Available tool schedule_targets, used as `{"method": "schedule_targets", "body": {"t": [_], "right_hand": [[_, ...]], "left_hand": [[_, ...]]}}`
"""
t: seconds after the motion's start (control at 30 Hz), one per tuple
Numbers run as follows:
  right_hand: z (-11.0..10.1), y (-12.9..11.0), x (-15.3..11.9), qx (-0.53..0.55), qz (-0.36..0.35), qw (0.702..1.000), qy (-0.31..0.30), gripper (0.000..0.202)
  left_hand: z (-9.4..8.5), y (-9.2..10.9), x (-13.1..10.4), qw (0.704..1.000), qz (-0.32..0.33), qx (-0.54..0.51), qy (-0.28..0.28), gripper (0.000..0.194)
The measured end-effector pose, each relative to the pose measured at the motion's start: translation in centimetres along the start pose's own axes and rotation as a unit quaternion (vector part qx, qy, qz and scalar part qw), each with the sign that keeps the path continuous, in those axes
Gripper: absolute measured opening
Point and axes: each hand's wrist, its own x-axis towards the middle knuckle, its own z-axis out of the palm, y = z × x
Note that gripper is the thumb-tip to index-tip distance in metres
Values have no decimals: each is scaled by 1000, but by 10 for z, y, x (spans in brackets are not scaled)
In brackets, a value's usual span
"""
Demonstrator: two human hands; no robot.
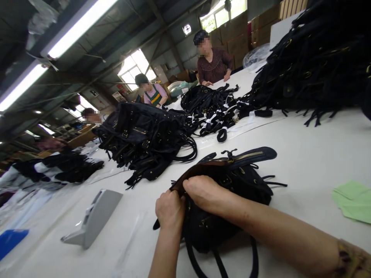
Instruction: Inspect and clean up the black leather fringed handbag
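Observation:
A black handbag [211, 227] with a brass zipper and brown lining lies on the white table in front of me, its top unzipped and its handles hanging toward me. My left hand [170, 208] grips the bag's rim at the left end, fingers curled round the edge. Just beside it, my right hand [203, 190] reaches into the mouth of the bag. Its fingers are hidden inside against the brown lining, so what they touch does not show.
A tall pile of black bags [142, 135] stands ahead on the white table [304, 162], a larger heap [315, 73] at right. Rolled black straps [222, 135] lie between. A grey plastic holder [98, 216] sits left, a green cloth [352, 200] right. Several people work beyond.

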Motion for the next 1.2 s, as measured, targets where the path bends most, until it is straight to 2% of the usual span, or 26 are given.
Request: {"method": "schedule_targets", "body": {"t": [0.13, 0.23, 0.4, 0.63, 0.83, 1.0, 1.2], "right_hand": [[3, 1, 2, -15, 10, 1000, -4, 19], [6, 2, 2, -13, -9, 1000, -1, 15], [10, 2, 2, 8, -55, 998, 22, 16], [16, 1, 3, 11, -68, 998, 6, 19], [28, 0, 9, -1, -78, 997, 5, 19], [31, -1, 10, 11, -68, 998, 1, 18], [38, -1, 10, 9, -61, 998, -2, 15]], "left_hand": [[15, -4, -5, 998, 9, -43, 44, 23], [20, -14, -11, 990, 29, -113, 76, 24], [28, -38, -23, 954, 63, -271, 110, 32], [39, -50, -32, 908, 18, -400, 123, 37], [46, -46, -36, 881, 37, -438, 175, 26], [48, -42, -42, 890, 58, -407, 200, 17], [51, -35, -43, 880, 131, -357, 284, 8]]}}
